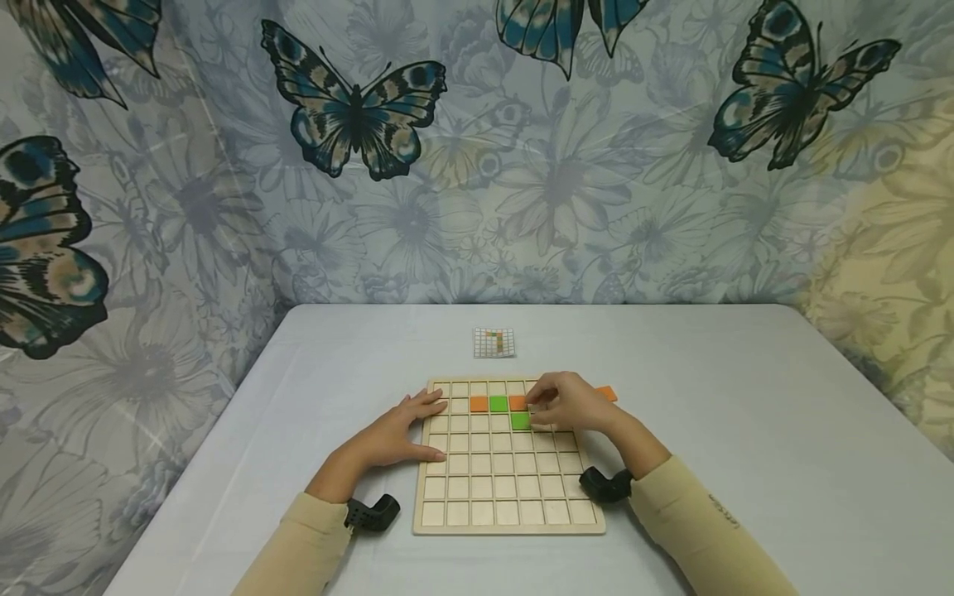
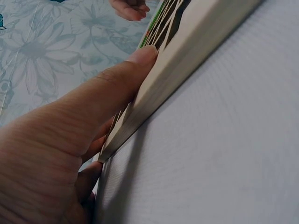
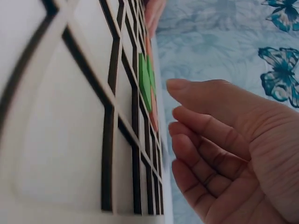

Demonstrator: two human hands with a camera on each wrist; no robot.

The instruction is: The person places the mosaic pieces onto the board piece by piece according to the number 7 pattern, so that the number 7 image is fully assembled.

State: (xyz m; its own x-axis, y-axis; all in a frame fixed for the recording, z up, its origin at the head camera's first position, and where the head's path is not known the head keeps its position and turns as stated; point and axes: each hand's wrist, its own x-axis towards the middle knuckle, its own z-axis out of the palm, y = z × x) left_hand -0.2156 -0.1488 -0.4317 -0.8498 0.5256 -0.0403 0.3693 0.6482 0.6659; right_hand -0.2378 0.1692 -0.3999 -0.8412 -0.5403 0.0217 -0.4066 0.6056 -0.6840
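Observation:
A wooden grid board (image 1: 495, 488) lies flat on the white table. In its upper rows sit an orange tile (image 1: 479, 404), a green tile (image 1: 498, 403) and a second orange tile (image 1: 517, 403), with a second green tile (image 1: 520, 421) just below the latter. My left hand (image 1: 391, 432) rests on the board's left edge, fingers and thumb spread; the left wrist view shows the thumb (image 2: 126, 77) along the rim. Over the upper right cells hovers my right hand (image 1: 572, 403), loosely curled beside the tiles, with nothing between its fingers (image 3: 187, 140).
Another orange tile (image 1: 607, 393) shows past the right hand, near the board's right side. A small printed grid card (image 1: 493, 343) with coloured squares lies behind the board. Patterned butterfly cloth (image 1: 402, 232) hangs behind the table. Each wrist wears a black device.

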